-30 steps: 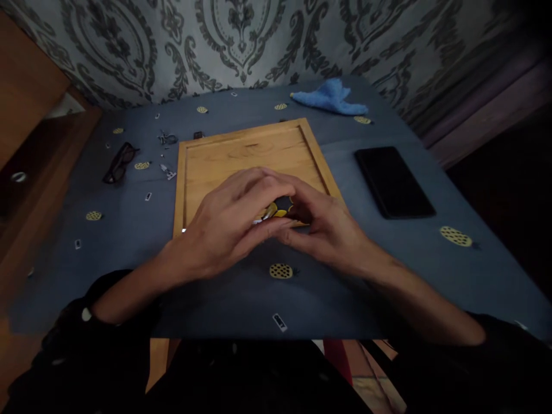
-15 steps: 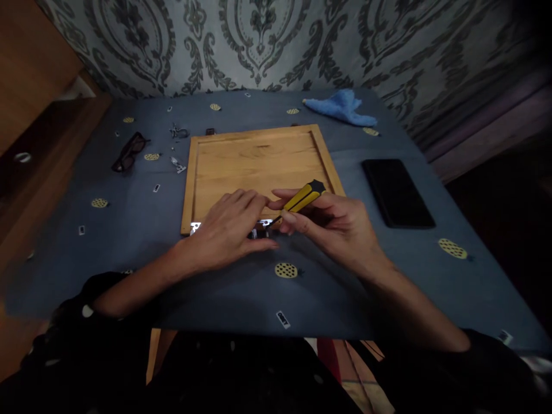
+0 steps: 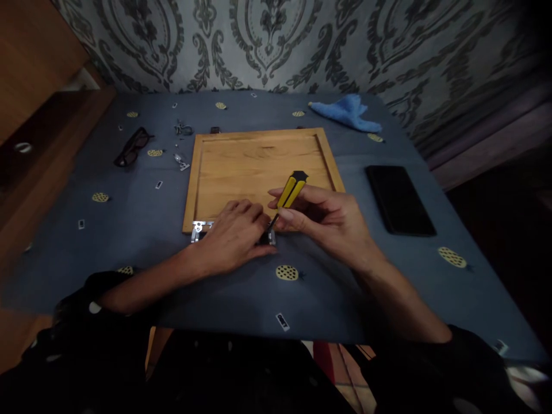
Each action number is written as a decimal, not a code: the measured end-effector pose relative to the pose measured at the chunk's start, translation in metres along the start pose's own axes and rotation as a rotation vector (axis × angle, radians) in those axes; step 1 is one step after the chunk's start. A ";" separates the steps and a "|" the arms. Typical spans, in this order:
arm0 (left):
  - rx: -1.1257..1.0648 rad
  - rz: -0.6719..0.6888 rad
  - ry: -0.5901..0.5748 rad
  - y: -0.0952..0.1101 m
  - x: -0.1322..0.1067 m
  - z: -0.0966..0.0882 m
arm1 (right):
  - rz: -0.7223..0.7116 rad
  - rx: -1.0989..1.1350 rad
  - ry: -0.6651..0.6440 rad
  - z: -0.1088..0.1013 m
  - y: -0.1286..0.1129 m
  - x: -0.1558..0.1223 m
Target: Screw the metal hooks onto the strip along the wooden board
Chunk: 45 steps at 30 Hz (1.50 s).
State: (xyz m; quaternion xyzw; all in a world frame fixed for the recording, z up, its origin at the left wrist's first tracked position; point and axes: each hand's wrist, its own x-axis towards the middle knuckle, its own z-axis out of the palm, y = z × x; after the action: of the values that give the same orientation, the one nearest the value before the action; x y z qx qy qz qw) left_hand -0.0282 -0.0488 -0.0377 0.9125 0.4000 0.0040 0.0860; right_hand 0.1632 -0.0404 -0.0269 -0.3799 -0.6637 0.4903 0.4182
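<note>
A wooden panel [image 3: 259, 172] with a raised rim lies flat on the cloth-covered table. At its front edge is a shiny metal fitting [image 3: 198, 230], its middle covered by my left hand [image 3: 237, 236]. The fingers of that hand curl over the fitting, and the thumb lies along the front of it. A yellow and black screwdriver [image 3: 290, 191] is pinched between the thumb and fingers of my right hand [image 3: 330, 224]. Its shaft slants down and left to the right end of the fitting. I cannot tell whether the tip sits in a screw.
Dark sunglasses [image 3: 133, 147] and small metal parts [image 3: 181, 163] lie left of the panel, with more metal pieces [image 3: 183, 127] behind them. A black phone [image 3: 401, 200] is on the right. A blue cloth [image 3: 349, 112] lies at the back right, near the patterned wall [image 3: 267, 46].
The screwdriver has swung to a steeper angle, its handle end moving left. My left hand has shifted slightly, and more of the fitting shows at both ends.
</note>
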 end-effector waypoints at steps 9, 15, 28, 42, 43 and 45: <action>-0.566 0.061 0.309 -0.021 -0.009 -0.034 | -0.072 -0.123 0.146 0.001 0.005 -0.003; -0.764 0.113 0.510 -0.004 -0.001 -0.052 | -0.151 -0.228 0.129 0.006 0.002 -0.002; -0.552 0.256 0.591 0.006 0.007 -0.056 | -0.319 -0.479 -0.061 -0.014 0.057 -0.028; -0.596 0.123 0.626 -0.001 0.003 -0.054 | -0.290 -0.464 -0.031 -0.003 0.058 -0.035; -0.597 0.109 0.642 -0.001 0.003 -0.054 | -0.288 -0.462 -0.035 -0.003 0.058 -0.035; -0.608 0.077 0.646 -0.002 0.002 -0.053 | -0.272 -0.469 -0.045 -0.003 0.058 -0.035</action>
State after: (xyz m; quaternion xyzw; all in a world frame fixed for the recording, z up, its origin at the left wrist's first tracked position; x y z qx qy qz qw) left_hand -0.0327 -0.0380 0.0143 0.8118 0.3527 0.4096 0.2209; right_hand 0.1845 -0.0580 -0.0890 -0.3627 -0.8132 0.2706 0.3659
